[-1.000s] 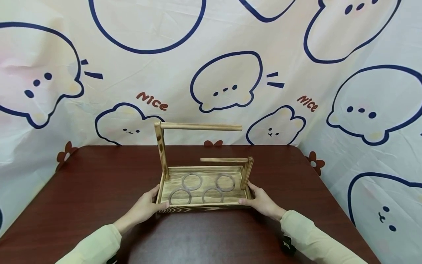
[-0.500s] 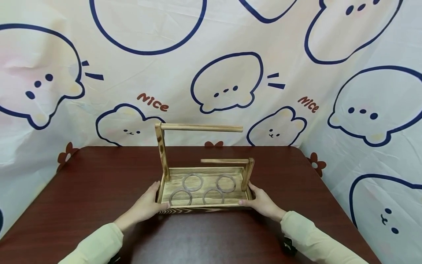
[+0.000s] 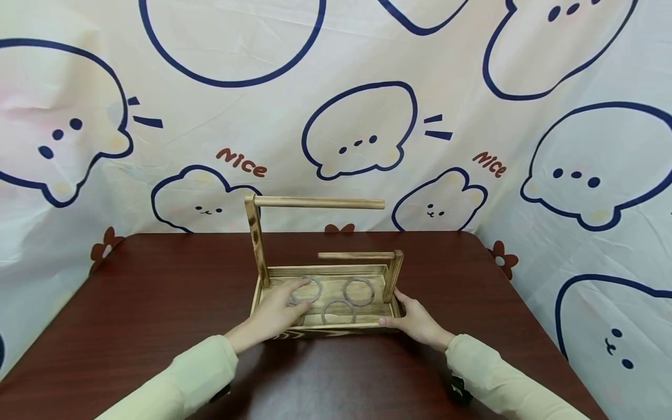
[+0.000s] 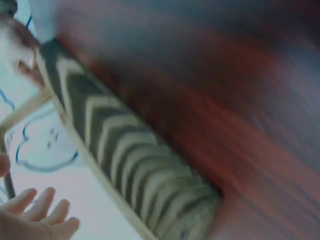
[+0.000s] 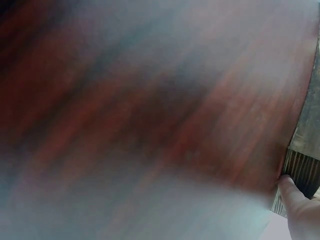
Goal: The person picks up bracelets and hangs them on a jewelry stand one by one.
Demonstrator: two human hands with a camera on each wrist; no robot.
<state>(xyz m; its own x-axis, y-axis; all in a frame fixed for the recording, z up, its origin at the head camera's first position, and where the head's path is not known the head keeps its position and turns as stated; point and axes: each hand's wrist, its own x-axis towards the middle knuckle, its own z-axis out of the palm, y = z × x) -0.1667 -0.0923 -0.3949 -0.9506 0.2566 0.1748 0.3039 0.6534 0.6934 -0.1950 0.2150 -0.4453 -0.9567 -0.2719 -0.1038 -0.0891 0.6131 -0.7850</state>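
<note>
A shallow wooden tray [image 3: 341, 328] with dark-streaked grain stands on the table; its striped front wall [image 4: 135, 150] fills the middle of the left wrist view. Several thin grey rings [image 3: 373, 291] lie on its floor. Over the tray's left part is my left hand [image 3: 278, 309], its fingers overlapping the back-left ring [image 3: 321, 290] and covering most of the front-left one. Seen in the left wrist view, the left hand [image 4: 37, 217] has its fingers spread apart. My right hand [image 3: 417, 321] grips the tray's right front corner, thumb [image 5: 300, 207] against the front wall.
A tall wooden post with a crossbar [image 3: 320, 202] rises from the tray's left end. A shorter post with a bar [image 3: 357, 255] stands at the right end. Behind the dark red table [image 3: 157, 280] hangs a cartoon-printed cloth [image 3: 210, 116].
My left hand has let go of the tray's left corner and moved right, over the left rings. The right hand and the tray have stayed put.
</note>
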